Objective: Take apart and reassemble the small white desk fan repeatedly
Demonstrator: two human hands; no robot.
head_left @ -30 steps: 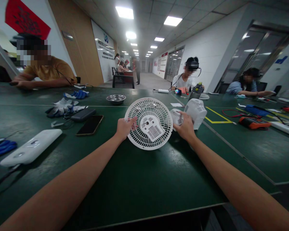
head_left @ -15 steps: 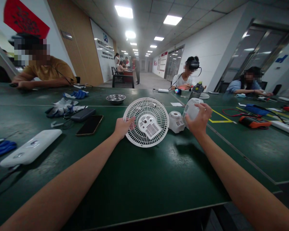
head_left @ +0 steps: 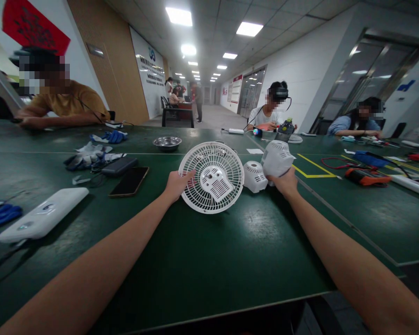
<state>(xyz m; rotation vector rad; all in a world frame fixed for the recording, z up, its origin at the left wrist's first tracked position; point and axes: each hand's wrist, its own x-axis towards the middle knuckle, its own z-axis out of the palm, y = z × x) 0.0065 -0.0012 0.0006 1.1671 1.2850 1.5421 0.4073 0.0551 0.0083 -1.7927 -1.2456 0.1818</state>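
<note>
One round, white, slotted grille (head_left: 214,181).

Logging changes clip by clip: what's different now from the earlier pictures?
The right hand has moved rightward off the smaller vented part and now holds the larger white housing low down. The fan grille has shifted slightly left. The left hand keeps its grip on the grille; the phone and metal bowl stay put.

Fan grille (head_left: 216,182): white, radial-slat pattern. Small housing (head_left: 254,177): white. Larger housing (head_left: 277,160): white. Bench (head_left: 209,260): dark green, yellow lines (head_left: 317,176). Bowl (head_left: 167,143): silver. Phone (head_left: 130,182): black.
</note>
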